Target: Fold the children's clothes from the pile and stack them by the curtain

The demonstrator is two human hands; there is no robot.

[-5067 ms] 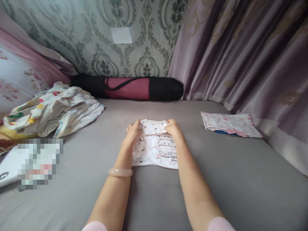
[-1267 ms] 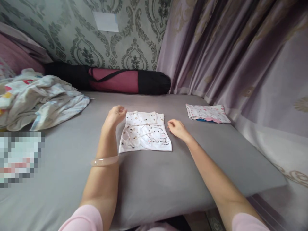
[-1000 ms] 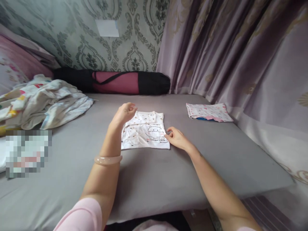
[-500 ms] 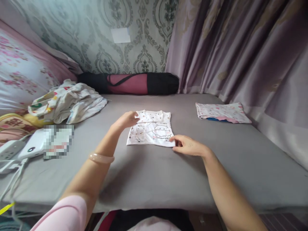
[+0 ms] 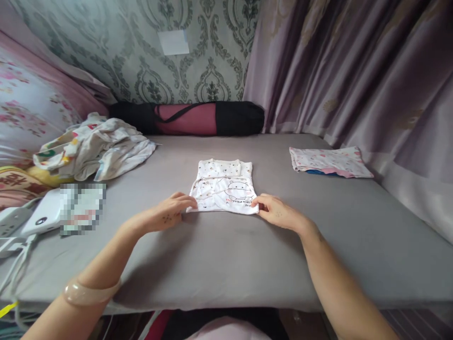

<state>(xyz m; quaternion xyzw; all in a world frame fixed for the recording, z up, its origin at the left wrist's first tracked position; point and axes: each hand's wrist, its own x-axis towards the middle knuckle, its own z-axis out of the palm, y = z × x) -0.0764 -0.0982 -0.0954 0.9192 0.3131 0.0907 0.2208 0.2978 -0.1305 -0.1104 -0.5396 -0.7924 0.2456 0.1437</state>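
Note:
A small white baby shirt (image 5: 221, 189) with a cartoon animal print and tiny dark spots lies folded on the grey-covered surface. Its sleeves or upper part are laid across the far half. My left hand (image 5: 173, 210) pinches the near left corner of the shirt between thumb and fingers. At the near right corner, my right hand (image 5: 276, 210) grips the edge in the same way. The shirt's near edge stretches nearly straight between both hands. A pale bangle (image 5: 92, 293) circles my left forearm.
Folded patterned cloths (image 5: 331, 162) lie on the right. A crumpled heap of clothes (image 5: 95, 146) is at the left, near a white power strip (image 5: 12, 222) with cables. Along the wall rests a black and maroon long bag (image 5: 191, 118). Curtains (image 5: 354, 71) hang on the right.
My left hand has moved from the shirt's far left side down to its near left corner and taken hold there. My right hand stays at the near right corner.

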